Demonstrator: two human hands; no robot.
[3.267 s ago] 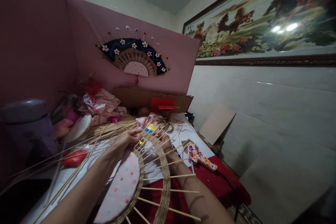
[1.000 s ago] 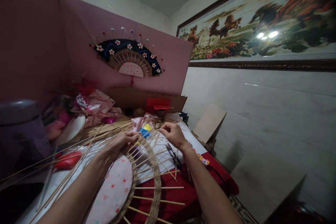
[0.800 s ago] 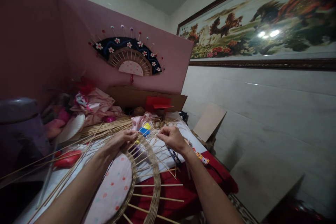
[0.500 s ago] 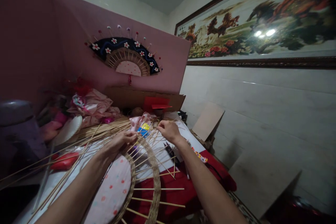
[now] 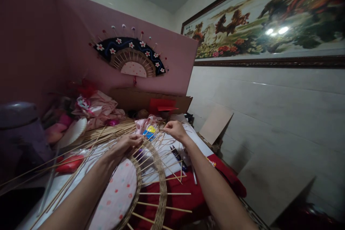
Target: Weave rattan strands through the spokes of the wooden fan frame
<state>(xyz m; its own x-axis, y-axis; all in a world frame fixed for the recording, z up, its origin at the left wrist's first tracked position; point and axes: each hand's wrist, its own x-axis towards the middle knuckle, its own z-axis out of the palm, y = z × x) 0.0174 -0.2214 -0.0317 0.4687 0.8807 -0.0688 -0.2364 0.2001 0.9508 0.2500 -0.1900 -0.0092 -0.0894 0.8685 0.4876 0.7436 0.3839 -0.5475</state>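
At the near side of the counter, the half-round stick fan has two twine bands woven but bare spoke tips, the left hand gripping its far end, the right hand pinched on nothing discernible.

The woven fan lay between my forearms, its far end at my left hand. My right hand was beyond it to the right, with a small packet between my two hands. The pliers lay on the table, just left of my right forearm. A pile of bamboo sticks spread behind my left hand; a paper plate was left of it, and an insulated bottle farther left. Crumpled cloth was heaped behind the sticks. At the back, a cardboard strip stood before a partition, where a wall fan hung. A framed horse picture hung on the right-hand wall, above a leaning board.
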